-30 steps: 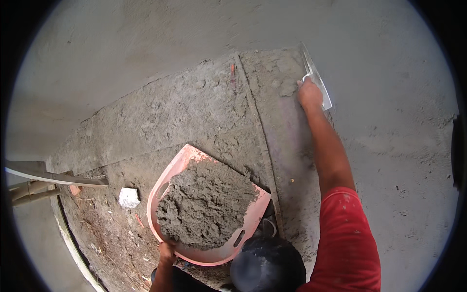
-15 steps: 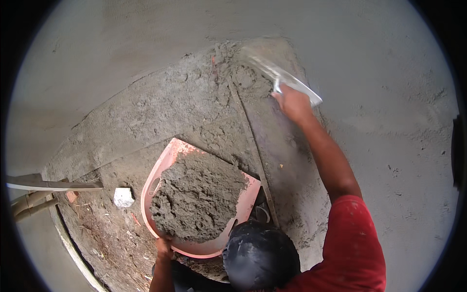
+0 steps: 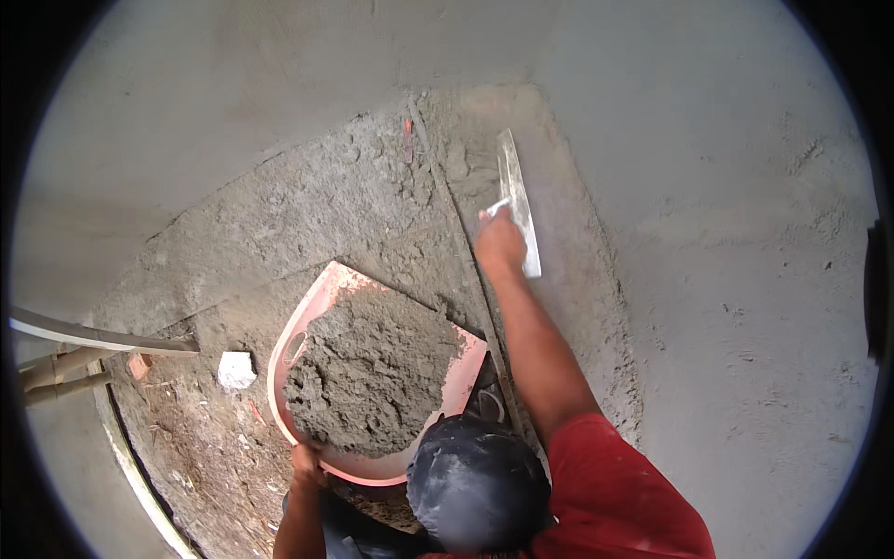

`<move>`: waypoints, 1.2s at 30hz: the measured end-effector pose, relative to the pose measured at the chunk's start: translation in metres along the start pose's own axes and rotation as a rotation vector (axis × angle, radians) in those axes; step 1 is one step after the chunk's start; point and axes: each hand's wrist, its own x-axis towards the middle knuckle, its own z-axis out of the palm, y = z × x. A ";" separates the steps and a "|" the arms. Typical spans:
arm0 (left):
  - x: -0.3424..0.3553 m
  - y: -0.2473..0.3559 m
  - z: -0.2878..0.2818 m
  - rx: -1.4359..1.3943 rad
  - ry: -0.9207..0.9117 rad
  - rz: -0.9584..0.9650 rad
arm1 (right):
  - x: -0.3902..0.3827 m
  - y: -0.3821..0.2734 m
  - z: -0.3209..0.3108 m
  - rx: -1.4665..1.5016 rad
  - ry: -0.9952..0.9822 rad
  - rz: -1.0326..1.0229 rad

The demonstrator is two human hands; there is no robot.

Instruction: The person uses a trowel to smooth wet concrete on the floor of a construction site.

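Observation:
My right hand point(image 3: 501, 244) is closed around the handle of a finishing trowel point(image 3: 520, 200). Its long metal blade lies on or very near a strip of fresh mortar point(image 3: 559, 270), tip pointing away. At lower left my left hand point(image 3: 307, 458) grips the near left rim of a worn pink tub point(image 3: 321, 296), its fingers partly hidden by the rim. A heap of wet grey mortar point(image 3: 377, 368) fills much of the tub. A thin straight batten point(image 3: 463, 238) runs between the tub and the trowel's strip.
Smooth grey plaster point(image 3: 736, 233) covers the right side. Rough mortar point(image 3: 298, 196) lies beyond the tub. At left are a white block point(image 3: 237, 370), a brick piece point(image 3: 140, 365), poles point(image 3: 65, 368) and a curved strip point(image 3: 102, 340). A rounded black form point(image 3: 480, 484) sits at the near middle.
The trowel has moved left and nearer, and its blade has turned from a slant to nearly upright. My left hand still holds the tub's rim. Loose mortar around the batten's far end looks reduced.

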 end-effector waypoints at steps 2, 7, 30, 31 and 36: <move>-0.009 0.006 0.006 0.030 -0.090 0.161 | 0.012 0.015 -0.009 0.147 0.135 -0.052; -0.011 0.017 0.008 -0.168 0.000 -0.076 | -0.081 0.099 -0.108 0.500 -0.109 0.265; 0.018 -0.011 -0.006 0.293 -0.131 0.426 | 0.139 -0.033 0.027 0.533 -0.243 -0.074; 0.020 -0.017 -0.006 0.017 -0.014 0.054 | 0.135 -0.027 0.029 0.496 -0.148 -0.156; 0.014 -0.023 -0.014 0.109 -0.103 0.352 | 0.030 -0.024 -0.010 0.157 -0.075 -0.500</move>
